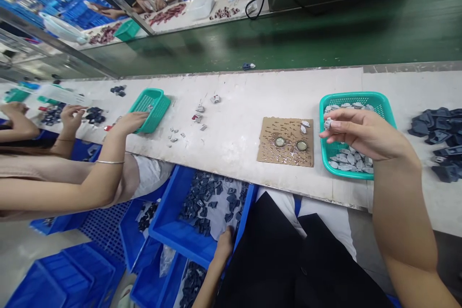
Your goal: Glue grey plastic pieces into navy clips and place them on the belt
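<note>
My right hand is above a green basket of small light-grey plastic parts. Its thumb and fingers pinch one grey plastic part. Low in view, my left hand is at the right side of a blue bin holding dark blue-grey plastic pieces; its fingers are mostly hidden. Left of the basket lies a brown cardboard sheet with many tiny metal pieces, two round metal caps and two pale grey parts.
Dark plastic pieces lie piled at the right. Loose grey parts are scattered mid-table. At the left, a co-worker's hand reaches into another green basket. A green conveyor belt runs behind the table, with one dark part on it.
</note>
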A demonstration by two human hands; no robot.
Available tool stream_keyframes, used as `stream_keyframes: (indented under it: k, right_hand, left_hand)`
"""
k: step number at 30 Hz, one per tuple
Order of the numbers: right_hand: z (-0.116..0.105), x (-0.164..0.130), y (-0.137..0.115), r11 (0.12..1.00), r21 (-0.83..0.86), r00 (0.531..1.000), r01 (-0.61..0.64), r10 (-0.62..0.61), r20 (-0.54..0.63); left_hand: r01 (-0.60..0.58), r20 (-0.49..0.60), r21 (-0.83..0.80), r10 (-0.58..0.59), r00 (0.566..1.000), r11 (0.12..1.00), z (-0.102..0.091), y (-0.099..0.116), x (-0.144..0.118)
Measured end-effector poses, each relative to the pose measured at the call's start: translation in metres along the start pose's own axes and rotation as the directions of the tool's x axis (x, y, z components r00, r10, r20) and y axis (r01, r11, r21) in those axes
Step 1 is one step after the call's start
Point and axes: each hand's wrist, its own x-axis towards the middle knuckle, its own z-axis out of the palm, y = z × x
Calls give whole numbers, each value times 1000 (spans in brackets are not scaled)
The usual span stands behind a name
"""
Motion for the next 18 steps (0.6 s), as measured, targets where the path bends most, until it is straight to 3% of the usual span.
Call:
stream_keyframes:
  k: [3, 7, 10, 13, 15, 18]
  right_hand:
    - [-1, 1, 0, 998, -53, 999, 25, -26, -20]
    - [-2, 1, 1, 992, -115, 999, 47, -48, -11]
    - [1, -1, 0, 990, -143, 1000, 17, -13, 26]
    - [7, -3, -1, 986, -165, 998, -4, 13, 53]
    - [13, -4, 0, 987, -162, 997, -2, 14, 75]
    - [23, -4, 3, 988, -152, 991, -24, 43, 125]
  left_hand:
    - [211, -77, 35, -208, 975, 977, -9, 9, -7]
    - [223, -27, -49, -225, 974, 974, -49, 27, -36]
    - [77, 0, -177, -78, 997, 981, -99, 55, -67]
    - [-182, -44, -330, 178, 983, 926, -146, 98, -90]
    - [-349, -131, -482, 328, 935, 804, -164, 133, -94]
    - [-506, -174, -645, 534, 827, 573, -173, 186, -82]
